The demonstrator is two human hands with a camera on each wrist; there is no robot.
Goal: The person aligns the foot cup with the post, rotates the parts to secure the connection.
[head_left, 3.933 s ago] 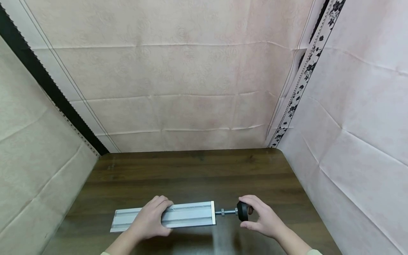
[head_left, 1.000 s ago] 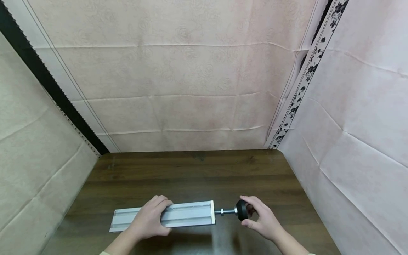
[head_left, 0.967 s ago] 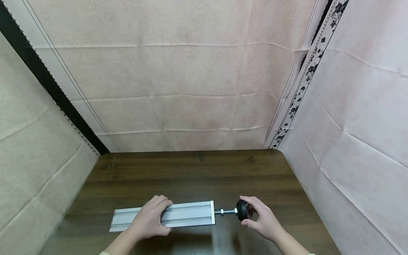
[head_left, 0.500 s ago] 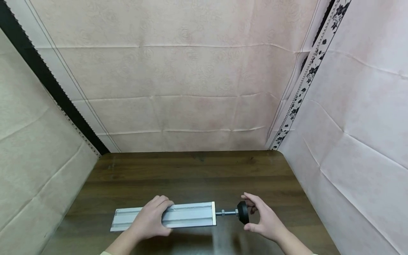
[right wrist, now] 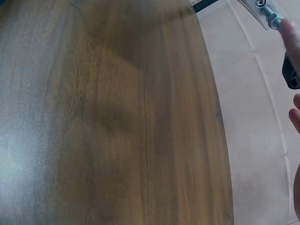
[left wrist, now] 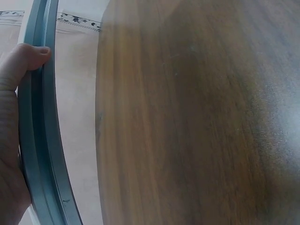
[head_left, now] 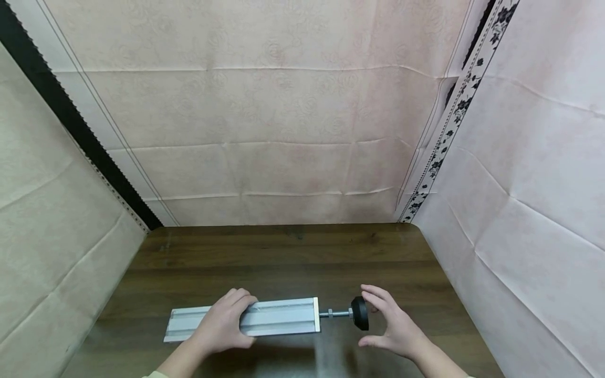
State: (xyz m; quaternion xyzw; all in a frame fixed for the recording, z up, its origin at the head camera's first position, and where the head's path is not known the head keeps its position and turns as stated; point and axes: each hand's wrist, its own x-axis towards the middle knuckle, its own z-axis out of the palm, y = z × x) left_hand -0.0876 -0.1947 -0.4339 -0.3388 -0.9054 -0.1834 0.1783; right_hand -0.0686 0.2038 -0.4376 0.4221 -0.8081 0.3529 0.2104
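A silvery aluminium profile [head_left: 283,316] with grooves along its length is held above the table, nearly level. My left hand [head_left: 223,324] grips it across the middle; the left wrist view shows the thumb lying over the profile [left wrist: 40,126]. From its capped right end sticks a threaded rod [head_left: 337,314] with nuts, ending in a black levelling foot [head_left: 360,313]. Around the foot my right hand [head_left: 397,326] is spread, fingers above and thumb below, with gaps to the foot. The right wrist view catches only part of the foot [right wrist: 291,75] and rod.
Below lies a dark brown wooden table [head_left: 283,257] with rounded far corners. Pale cloth hangs behind it [head_left: 283,115] and at both sides, the right cloth [head_left: 534,173] edged with a black floral band. The shadow of the profile falls on the table.
The right hand held the black foot by its rim earlier; its fingers and thumb have since parted from it and spread wider. The left hand and profile have stayed nearly still.
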